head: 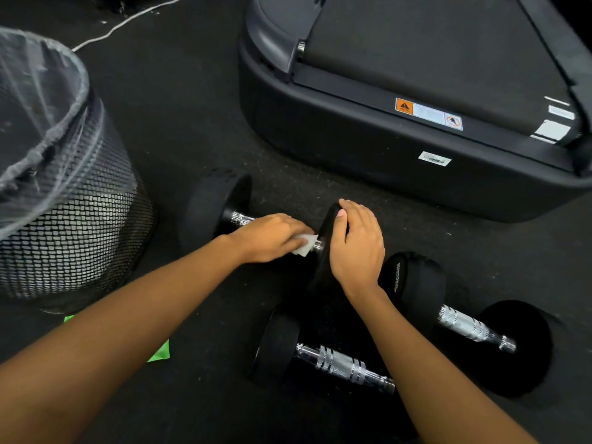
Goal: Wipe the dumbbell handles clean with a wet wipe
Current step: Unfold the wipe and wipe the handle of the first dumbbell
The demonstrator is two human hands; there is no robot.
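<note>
**Wipe on the handle, hand on the weight**

On the dark floor (198, 123) at the middle of the frame lies a dumbbell (214, 203) with black round ends and a chrome handle (241, 218). The left hand (272, 237) is closed down over that handle, pressing a white wet wipe (305, 246) against the bar close to its right end; a corner of the wipe sticks out from under the fingers. The right hand (357, 243) is cupped over the top of the dumbbell's right weight (330, 248), fingers curled over its rim, thumb on the near face.

Two more dumbbells lie lower in the frame, untouched. One (339, 363) sits at lower centre, partly crossed by the right forearm, its ribbed chrome grip bare. The other (474, 325) is at lower right, just beside the held weight.

A mesh waste bin (80, 225) lined with a clear bag stands at the left edge. A green scrap (160, 352) pokes out from under the left forearm. The black base of a treadmill (384, 155) fills the upper right, with a white cable (128, 19) trailing across the upper left.
</note>
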